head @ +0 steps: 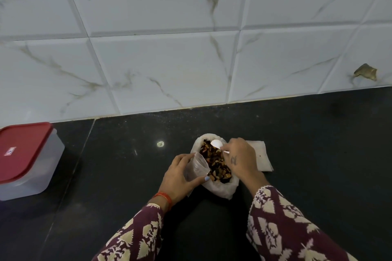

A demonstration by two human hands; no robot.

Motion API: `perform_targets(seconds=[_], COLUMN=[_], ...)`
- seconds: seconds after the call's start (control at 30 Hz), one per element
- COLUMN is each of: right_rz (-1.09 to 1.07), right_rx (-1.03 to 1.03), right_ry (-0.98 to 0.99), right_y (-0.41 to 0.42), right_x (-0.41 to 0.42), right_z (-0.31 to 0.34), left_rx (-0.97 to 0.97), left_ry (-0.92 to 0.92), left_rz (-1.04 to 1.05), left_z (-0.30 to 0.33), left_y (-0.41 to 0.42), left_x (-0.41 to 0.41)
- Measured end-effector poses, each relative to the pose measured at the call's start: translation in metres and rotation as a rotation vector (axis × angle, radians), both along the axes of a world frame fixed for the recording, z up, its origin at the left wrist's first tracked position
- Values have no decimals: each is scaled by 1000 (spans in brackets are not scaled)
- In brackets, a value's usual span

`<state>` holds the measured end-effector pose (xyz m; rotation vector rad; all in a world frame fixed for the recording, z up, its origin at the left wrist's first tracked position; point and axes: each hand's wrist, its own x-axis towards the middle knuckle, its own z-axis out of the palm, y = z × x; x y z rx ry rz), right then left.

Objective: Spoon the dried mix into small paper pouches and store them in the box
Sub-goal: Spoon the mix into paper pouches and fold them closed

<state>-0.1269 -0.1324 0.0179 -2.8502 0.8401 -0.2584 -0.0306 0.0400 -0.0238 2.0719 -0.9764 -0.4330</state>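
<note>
A white bag stands open on the dark counter, full of brown dried mix. My left hand grips a small translucent pouch, its mouth tilted toward the mix. My right hand pinches the handle of a white spoon, whose bowl lies on the mix at the bag's far end. The storage box, clear with a red lid on it, sits at the far left.
A stack of white paper pouches lies flat just right of the bag, partly behind my right hand. The marble-tiled wall rises behind the black counter. A chipped spot marks the wall at right.
</note>
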Motion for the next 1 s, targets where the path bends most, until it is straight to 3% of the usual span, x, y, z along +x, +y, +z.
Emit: perform_targets(seconds=[0.2,0.37,0.53,0.77,1.0], right_rz=[93,25,20,50,68], right_rx=[26,26,64,-63,180], right_ry=[127,31,187,201,231], right_y=[-4,-14,-4,-2,-21], right_x=[-7,-13,-2,-1,4], right_z=[8,15,5,3,18], left_rx=[38,69,62,65,79], left_ry=[25,21,11,-18,-39], left_rz=[-46,-55,-62,-62,-58], left_z=[-2,-4,-4,-6,-8], left_y=[-2,-3,-2,-4,-4], left_x=[1,1,1,-1,-2])
